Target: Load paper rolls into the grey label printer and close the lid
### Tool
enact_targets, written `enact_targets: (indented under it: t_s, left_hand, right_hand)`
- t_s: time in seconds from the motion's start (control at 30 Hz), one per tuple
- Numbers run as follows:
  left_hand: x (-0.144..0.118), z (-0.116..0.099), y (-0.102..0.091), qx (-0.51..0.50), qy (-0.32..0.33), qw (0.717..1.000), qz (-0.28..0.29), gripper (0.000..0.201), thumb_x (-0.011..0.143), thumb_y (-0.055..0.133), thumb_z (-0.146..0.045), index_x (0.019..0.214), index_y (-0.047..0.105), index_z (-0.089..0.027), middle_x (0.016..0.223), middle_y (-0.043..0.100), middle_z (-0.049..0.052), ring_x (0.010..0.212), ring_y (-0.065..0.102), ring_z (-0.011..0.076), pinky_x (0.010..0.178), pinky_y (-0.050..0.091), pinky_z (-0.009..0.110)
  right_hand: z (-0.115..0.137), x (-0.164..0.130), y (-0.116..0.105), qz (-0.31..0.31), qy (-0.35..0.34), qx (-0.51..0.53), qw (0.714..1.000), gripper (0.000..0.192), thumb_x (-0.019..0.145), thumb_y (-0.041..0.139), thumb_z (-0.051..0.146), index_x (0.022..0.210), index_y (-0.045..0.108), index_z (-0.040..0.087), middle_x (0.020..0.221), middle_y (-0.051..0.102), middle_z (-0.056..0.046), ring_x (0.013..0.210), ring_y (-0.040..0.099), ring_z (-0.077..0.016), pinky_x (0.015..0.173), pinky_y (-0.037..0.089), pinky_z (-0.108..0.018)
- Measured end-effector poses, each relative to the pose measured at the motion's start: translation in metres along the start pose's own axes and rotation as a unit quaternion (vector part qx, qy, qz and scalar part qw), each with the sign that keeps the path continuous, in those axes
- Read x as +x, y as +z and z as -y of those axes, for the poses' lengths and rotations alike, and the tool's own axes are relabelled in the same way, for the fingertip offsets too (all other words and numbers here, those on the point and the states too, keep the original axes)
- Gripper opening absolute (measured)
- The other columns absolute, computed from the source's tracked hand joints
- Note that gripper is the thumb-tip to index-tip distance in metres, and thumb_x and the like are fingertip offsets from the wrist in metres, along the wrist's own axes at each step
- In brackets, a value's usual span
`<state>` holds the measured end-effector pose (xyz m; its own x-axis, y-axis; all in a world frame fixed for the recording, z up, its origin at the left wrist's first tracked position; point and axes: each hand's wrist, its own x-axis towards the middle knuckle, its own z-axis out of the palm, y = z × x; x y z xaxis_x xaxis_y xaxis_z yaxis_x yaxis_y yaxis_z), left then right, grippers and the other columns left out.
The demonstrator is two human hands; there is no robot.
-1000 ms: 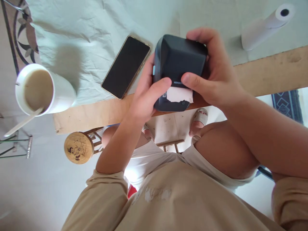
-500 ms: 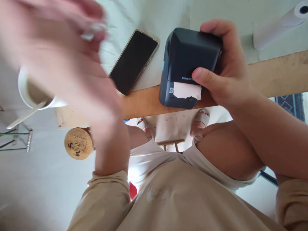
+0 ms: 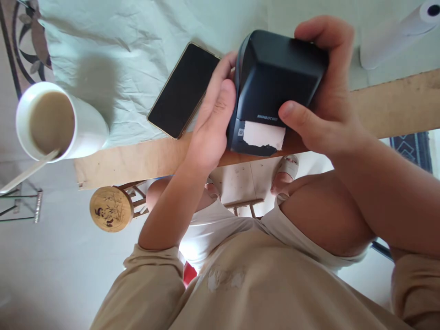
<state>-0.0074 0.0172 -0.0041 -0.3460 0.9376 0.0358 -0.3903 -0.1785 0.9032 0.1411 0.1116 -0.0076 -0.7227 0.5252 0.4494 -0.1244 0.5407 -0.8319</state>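
Between my two hands is a dark label printer (image 3: 280,75), held above the table's front edge. A torn-edged strip of pale paper (image 3: 264,134) sticks out of its slot. My right hand (image 3: 326,91) grips the printer's right side, thumb on the top near the lettering. Against its left side lies my left hand (image 3: 216,110), closed on it; some of its fingertips are hidden behind the printer. Just left of that hand, a black-screened phone (image 3: 184,89) rests on the tablecloth, partly covered by the fingers.
A white cup (image 3: 85,128) of milky brown drink with a spoon (image 3: 29,172) stands at the left. A white roll (image 3: 395,43) lies at the far right. The wooden table edge (image 3: 395,103) runs across, with a round stool (image 3: 110,208) below left.
My left hand has come down from the upper left and taken hold of the printer's left side. The printer has tilted slightly in my right hand, and the cup shows fully now.
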Motion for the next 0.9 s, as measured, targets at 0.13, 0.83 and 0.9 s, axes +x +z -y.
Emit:
enact_targets:
  t_s: [0.13,0.83,0.9]
  left_hand:
    - [0.003,0.001,-0.005,-0.055,0.021,0.994,0.096,0.039,0.102,0.016,-0.016,0.126,0.047,-0.021,0.113,0.060,-0.007,0.138,0.048,0.0117,0.114,0.036,0.032]
    - [0.001,-0.005,-0.009,-0.074,-0.097,0.992,0.022,0.024,0.095,0.046,-0.025,0.106,0.068,-0.025,0.091,0.067,-0.002,0.122,0.059,0.0195,0.105,0.048,0.030]
    - [0.001,-0.004,-0.008,-0.112,-0.101,0.988,0.040,0.029,0.099,0.039,-0.028,0.102,0.067,-0.022,0.092,0.067,-0.001,0.121,0.061,0.0185,0.105,0.049,0.031]
  right_hand:
    - [0.001,-0.002,-0.001,0.025,-0.011,-0.046,0.999,0.052,0.090,0.056,0.045,0.136,0.036,0.030,0.136,0.033,0.000,0.125,0.042,-0.0097,0.110,0.040,-0.026]
    - [0.003,-0.002,-0.012,0.024,-0.002,-0.115,0.993,0.071,0.077,0.070,0.046,0.141,0.041,0.032,0.139,0.044,-0.005,0.130,0.047,-0.0221,0.099,0.050,-0.036]
    - [0.010,-0.003,-0.014,-0.025,-0.015,-0.190,0.981,0.065,0.077,0.068,0.053,0.134,0.050,0.029,0.130,0.048,-0.007,0.124,0.049,-0.0221,0.093,0.050,-0.035]
